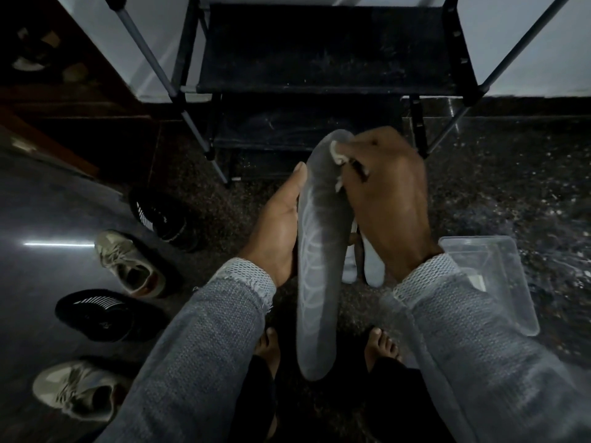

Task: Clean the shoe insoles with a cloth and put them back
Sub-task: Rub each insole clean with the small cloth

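A long grey insole [316, 266] with a pale line pattern stands nearly upright in front of me. My left hand [278, 225] holds it along its left edge, thumb up the side. Over the insole's upper part, my right hand [387, 199] grips a small white cloth [340, 155] and presses it against the surface. Two more pale insoles [367, 266] lie on the floor behind the held one, partly hidden by it and by my right wrist.
A black shoe rack [319, 84] with metal poles stands ahead. On the floor at left are two black sneakers [160, 215] [99, 314] and two beige sneakers [131, 263] [76, 391]. A clear plastic container [499, 279] lies at right. My bare feet [382, 346] are below.
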Tool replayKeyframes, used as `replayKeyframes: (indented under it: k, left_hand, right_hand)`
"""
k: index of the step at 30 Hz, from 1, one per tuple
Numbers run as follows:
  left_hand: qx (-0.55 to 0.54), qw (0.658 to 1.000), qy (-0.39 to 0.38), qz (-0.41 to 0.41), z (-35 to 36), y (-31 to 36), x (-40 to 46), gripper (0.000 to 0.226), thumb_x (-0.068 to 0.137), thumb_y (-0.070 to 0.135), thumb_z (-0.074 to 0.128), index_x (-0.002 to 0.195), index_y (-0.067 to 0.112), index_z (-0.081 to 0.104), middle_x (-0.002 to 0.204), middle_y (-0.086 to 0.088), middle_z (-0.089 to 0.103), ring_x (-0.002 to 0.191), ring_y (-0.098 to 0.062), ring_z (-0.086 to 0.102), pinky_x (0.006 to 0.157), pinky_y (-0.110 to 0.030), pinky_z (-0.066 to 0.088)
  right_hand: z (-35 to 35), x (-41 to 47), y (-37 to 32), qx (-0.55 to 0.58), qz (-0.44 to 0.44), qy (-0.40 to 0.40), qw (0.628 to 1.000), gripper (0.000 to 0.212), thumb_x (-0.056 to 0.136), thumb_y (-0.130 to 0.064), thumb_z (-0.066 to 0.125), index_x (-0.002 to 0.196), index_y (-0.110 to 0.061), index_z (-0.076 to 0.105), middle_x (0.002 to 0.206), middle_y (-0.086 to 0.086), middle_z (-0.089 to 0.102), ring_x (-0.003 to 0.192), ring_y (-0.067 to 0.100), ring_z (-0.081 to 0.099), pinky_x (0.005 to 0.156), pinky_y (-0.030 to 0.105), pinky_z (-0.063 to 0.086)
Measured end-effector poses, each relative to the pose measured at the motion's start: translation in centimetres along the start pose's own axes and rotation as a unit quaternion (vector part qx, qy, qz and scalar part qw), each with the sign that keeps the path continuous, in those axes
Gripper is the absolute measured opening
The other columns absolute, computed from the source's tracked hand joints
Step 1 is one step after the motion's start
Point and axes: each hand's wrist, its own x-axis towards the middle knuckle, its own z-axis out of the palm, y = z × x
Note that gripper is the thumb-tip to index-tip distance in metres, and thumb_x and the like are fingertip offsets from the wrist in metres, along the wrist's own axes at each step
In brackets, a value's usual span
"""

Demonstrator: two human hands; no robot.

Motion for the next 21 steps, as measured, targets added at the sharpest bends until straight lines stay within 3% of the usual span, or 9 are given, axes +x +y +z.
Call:
replayKeyframes:
  k: [3,7,11,14,17,21]
  left_hand:
    - [0.026,1.000,0.005,0.001,0.3,0.0,-0.1,0.056,0.099,0.049,0.031,0.123,0.009,0.062,0.112,-0.013,0.069,0.099,-0.025,0.066,0.098,-0.050,0.048]
    - [-0.005,1.000,-0.002,-0.005,0.0,0.0,-0.1,0.055,0.100,0.051,0.029,0.117,0.010,0.063,0.100,-0.009,0.072,0.093,-0.020,0.069,0.082,-0.032,0.056]
    - [-0.024,1.000,-0.001,0.008,-0.4,0.2,-0.1,0.056,0.101,0.051,0.027,0.116,0.011,0.063,0.098,-0.009,0.073,0.092,-0.019,0.070,0.078,-0.029,0.057]
    - [0.003,1.000,0.002,0.000,-0.1,0.1,-0.2,0.056,0.100,0.052,0.028,0.115,0.012,0.065,0.100,-0.009,0.072,0.093,-0.021,0.069,0.084,-0.037,0.054]
    - [0.028,1.000,0.009,-0.005,0.3,0.0,-0.2,0.057,0.098,0.053,0.031,0.116,0.012,0.066,0.111,-0.014,0.069,0.101,-0.027,0.065,0.098,-0.050,0.048]
    - [0.001,1.000,0.012,-0.004,0.2,0.0,-0.2,0.052,0.100,0.050,0.031,0.112,0.011,0.065,0.094,-0.007,0.072,0.088,-0.018,0.069,0.078,-0.030,0.057]
  right_hand:
    - [-0.7,0.6,1.0,0.010,0.047,0.020,0.999,0.017,0.090,-0.007,0.060,0.100,-0.009,0.074,0.103,0.007,0.066,0.087,0.012,0.063,0.075,0.004,0.043]
    - [0.3,-0.4,-0.5,0.046,-0.007,-0.024,0.999,0.017,0.087,-0.003,0.063,0.099,-0.008,0.074,0.101,0.004,0.066,0.088,0.007,0.061,0.080,0.006,0.045]
    - [0.7,-0.4,-1.0,0.051,-0.070,-0.054,0.995,0.018,0.084,0.001,0.063,0.096,-0.005,0.075,0.099,0.007,0.066,0.091,0.012,0.062,0.083,0.014,0.047]
    - [0.1,0.2,0.0,0.022,-0.009,-0.019,1.000,0.016,0.088,-0.003,0.062,0.099,-0.007,0.074,0.102,0.007,0.065,0.089,0.016,0.064,0.079,0.021,0.052]
    - [-0.5,0.5,0.7,0.038,0.040,0.015,0.998,0.017,0.090,-0.005,0.060,0.100,-0.007,0.074,0.102,0.005,0.065,0.087,0.012,0.063,0.078,0.015,0.051]
    - [0.3,-0.2,-0.6,0.060,-0.008,-0.022,0.998,0.017,0.086,-0.002,0.063,0.099,-0.006,0.074,0.101,0.004,0.065,0.089,0.005,0.060,0.082,0.008,0.047]
